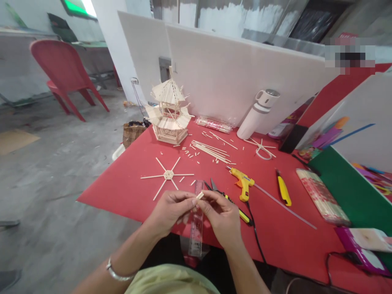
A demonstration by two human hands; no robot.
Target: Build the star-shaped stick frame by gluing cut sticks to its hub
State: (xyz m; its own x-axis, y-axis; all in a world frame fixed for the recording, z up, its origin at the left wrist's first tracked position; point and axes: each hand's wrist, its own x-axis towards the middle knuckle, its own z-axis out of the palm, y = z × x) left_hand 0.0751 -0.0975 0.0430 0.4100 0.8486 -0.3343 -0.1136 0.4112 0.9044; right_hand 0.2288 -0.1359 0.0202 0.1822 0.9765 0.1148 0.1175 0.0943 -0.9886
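Between the fingertips of my left hand (173, 208) and my right hand (222, 212) are short pieces of wooden stick (200, 195), pinched by both. A clear ruler (196, 234) lies under my hands and juts past the table's front edge. Just beyond my left hand is a six-armed stick frame (168, 175) with a small hexagonal centre. By my right hand lie yellow-and-black pliers (244, 216), partly covered by it. A yellow glue gun (244, 183) rests farther right, a clear glue stick (284, 205) trailing from its back.
A stick-built pagoda (170, 112) stands at the back left of the red table (122, 183). Loose sticks (211, 151) are scattered mid-table. A white flask (259, 114), a yellow utility knife (283, 188), packed sticks (321, 196) and a green box (352, 183) occupy the right side.
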